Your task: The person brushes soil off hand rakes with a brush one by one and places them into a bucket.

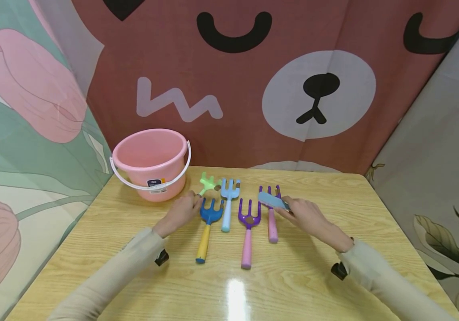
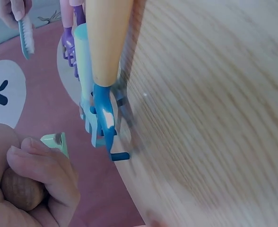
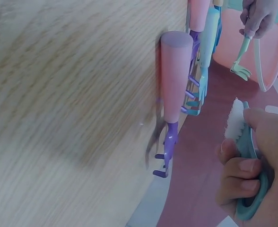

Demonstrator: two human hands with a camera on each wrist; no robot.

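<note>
My left hand (image 1: 181, 211) grips the handle of a small green hand rake (image 1: 209, 183), its tines pointing away. In the left wrist view the brown handle end (image 2: 23, 189) shows inside the curled fingers. My right hand (image 1: 303, 216) holds a blue scrubbing brush (image 1: 271, 200) with white bristles (image 3: 234, 120), fingers wrapped through its looped handle. The brush overlaps the head of a purple rake with a pink handle (image 1: 272, 227) in the head view. Between the hands lie a blue rake with a yellow handle (image 1: 203, 243), a light blue rake (image 1: 227, 214) and a longer purple-and-pink rake (image 1: 247, 245).
A pink bucket (image 1: 155, 178) with a white handle stands at the table's back left. Brown patches (image 1: 249, 220) mark several rake heads. Behind the wooden table (image 1: 293, 285) hangs a brown curtain (image 1: 245, 89) with a bear print.
</note>
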